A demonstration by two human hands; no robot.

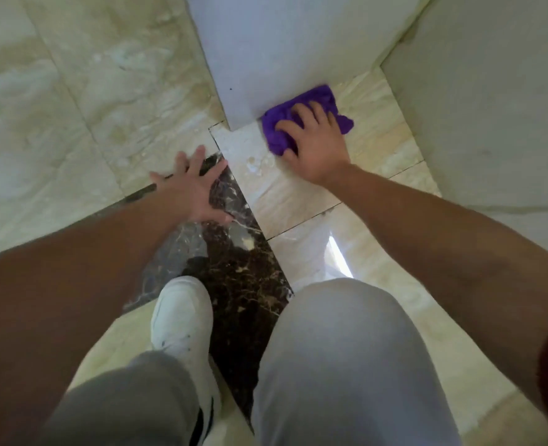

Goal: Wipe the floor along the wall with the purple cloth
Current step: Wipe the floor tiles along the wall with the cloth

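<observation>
A crumpled purple cloth (314,99) lies on the beige marble floor (298,194), pressed right against the foot of a white wall (266,59). My right hand (314,140) lies on top of it, fingers curled into the fabric and gripping it. My left hand (192,185) rests flat on the floor with fingers spread, over the edge of a dark brown marble strip (243,268), holding nothing.
A second pale wall (491,107) stands at the right, leaving a narrow floor passage. My grey-trousered right knee (346,365) and white left shoe (182,320) are low in view. Small pale spots (256,164) mark the tile near the wall corner.
</observation>
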